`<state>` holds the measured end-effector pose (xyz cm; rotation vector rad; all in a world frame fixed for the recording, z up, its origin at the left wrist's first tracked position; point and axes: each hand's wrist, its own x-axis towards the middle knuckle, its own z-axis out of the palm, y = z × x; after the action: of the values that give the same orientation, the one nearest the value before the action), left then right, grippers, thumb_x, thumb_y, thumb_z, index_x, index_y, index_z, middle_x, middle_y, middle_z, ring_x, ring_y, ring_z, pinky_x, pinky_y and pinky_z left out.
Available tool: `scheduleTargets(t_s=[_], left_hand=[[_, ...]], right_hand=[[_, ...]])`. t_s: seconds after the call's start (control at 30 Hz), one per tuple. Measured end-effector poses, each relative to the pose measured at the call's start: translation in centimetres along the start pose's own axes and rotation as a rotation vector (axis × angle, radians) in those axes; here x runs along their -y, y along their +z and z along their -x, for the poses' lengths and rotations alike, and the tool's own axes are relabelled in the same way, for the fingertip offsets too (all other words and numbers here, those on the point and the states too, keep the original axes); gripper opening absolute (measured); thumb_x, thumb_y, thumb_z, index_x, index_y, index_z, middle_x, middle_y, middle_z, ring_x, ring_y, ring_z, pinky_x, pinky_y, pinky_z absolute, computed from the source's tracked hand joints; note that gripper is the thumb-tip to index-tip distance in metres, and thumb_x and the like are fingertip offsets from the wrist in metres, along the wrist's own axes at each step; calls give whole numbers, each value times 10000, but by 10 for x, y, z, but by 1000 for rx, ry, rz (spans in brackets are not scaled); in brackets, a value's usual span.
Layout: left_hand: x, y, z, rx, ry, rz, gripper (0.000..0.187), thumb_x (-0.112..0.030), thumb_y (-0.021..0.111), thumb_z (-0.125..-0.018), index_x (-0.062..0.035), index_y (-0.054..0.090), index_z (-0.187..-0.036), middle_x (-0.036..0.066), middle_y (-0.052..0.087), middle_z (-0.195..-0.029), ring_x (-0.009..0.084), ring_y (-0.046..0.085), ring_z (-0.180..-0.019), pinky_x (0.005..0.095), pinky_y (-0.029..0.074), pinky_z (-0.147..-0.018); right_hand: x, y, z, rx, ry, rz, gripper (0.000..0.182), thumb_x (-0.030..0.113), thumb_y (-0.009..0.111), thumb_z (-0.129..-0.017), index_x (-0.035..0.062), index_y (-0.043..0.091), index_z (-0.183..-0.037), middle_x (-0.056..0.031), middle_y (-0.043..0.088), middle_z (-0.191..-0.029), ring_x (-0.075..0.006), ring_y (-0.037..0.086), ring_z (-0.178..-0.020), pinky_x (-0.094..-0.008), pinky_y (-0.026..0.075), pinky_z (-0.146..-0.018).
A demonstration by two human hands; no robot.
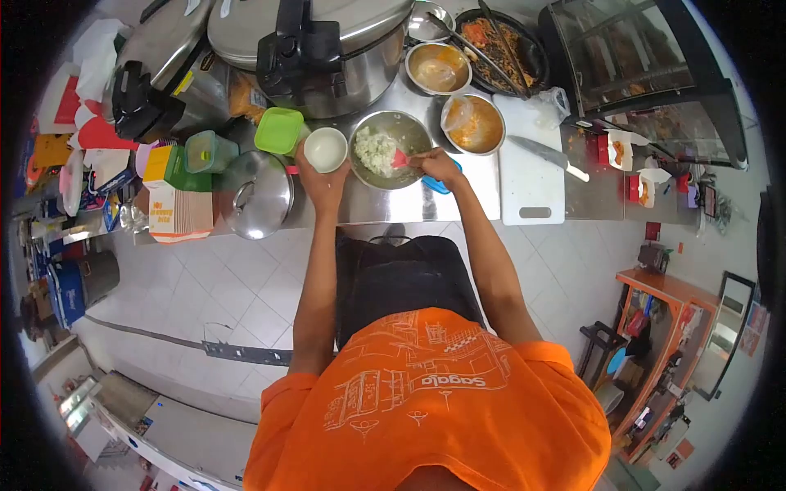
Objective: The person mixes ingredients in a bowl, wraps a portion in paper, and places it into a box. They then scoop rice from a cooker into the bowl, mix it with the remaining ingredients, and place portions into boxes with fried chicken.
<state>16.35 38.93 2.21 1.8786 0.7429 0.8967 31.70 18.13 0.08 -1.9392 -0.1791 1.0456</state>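
Observation:
My left hand point(322, 182) is wrapped round a small white bowl point(326, 150), which looks bare inside. My right hand point(437, 166) grips a red spatula point(399, 159) whose blade sits inside a steel mixing bowl point(414, 125). A chopped, pale green-white mixture point(376, 153) fills the left side of that bowl. Just under my right hand lies a blue lid point(440, 182), partly hidden. A green-lidded container point(279, 132) stands left of the white bowl.
Large pressure cookers point(352, 78) line the back. A pot lid point(260, 196) lies at left. To the right are smeared steel bowls point(483, 127), a pan of food point(524, 61) with tongs, and a knife point(540, 152) on a white cutting board point(532, 192).

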Motion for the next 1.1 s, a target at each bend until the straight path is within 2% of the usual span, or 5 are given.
scheduleTargets(t_s=[0.17,0.27,0.5,0.77,1.1], left_hand=[[-20,3,-4,289,116,-197,821,-61,804,-564,-87,460,-1309,187,547,-1247,376,538,-1131,442,439,-969],[-28,31,-2,545,164,-188,856,-77,828,-510,-79,471,-1289,161,556,-1240,379,530,-1143,435,434,-996],[-37,84,16,462,5,-170,903,-134,888,-494,-59,431,-1269,178,539,-1221,379,512,-1163,444,450,-970],[-24,72,18,481,-176,62,877,-155,901,-484,-55,465,-1238,163,611,-1142,349,583,-1091,420,478,-942],[-15,61,30,488,64,-82,849,-150,892,-492,-29,461,-1213,179,605,-1147,375,587,-1069,444,481,-916]], right_hand=[[0,-34,1,15,-150,14,315,302,725,-772,80,755,-994,-96,716,-789,-165,642,-693,-312,502,-673],[36,-46,20,-112,-281,543,319,415,704,-762,166,768,-951,-129,702,-771,-268,684,-714,-364,525,-665],[68,19,61,-550,-579,1087,188,209,613,-798,51,697,-739,-169,661,-684,-317,674,-662,-435,528,-584],[92,-23,108,-568,-468,898,147,220,610,-847,111,709,-838,-161,646,-667,-355,643,-626,-460,504,-552],[49,-15,58,-225,-307,632,157,176,639,-751,46,713,-800,-204,675,-805,-379,662,-787,-440,535,-733]])
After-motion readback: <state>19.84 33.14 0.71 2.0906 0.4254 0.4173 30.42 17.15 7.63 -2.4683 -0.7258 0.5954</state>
